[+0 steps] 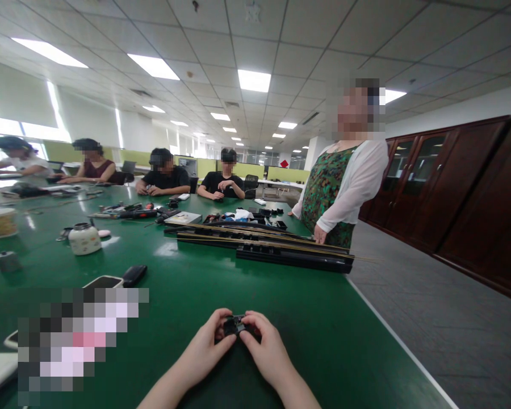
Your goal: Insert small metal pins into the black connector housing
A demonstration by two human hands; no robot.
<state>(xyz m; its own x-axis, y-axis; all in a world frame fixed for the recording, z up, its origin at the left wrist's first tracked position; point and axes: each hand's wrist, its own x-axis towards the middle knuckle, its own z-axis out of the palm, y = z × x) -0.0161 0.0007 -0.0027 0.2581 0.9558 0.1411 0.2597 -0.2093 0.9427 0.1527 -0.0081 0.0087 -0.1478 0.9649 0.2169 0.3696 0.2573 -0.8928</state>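
Just above the green table (187, 301), near its front edge, a small black part (237, 325) with a few metallic-looking bits sits between my hands. My left hand (216, 339) pinches its left side, thumb below and fingers curled behind. On the opposite side, my right hand (262, 338) grips it the same way. The fingertips cover its ends, and its exact kind is too small to make out.
Beyond my hands lie long black rails (293, 258) with thin brass-coloured rods (276, 244). To the left are a pale jar (84, 238), a metal cylinder (7, 261) and a black object (134, 275). A person (340, 187) stands at the right edge; several others sit across the table.
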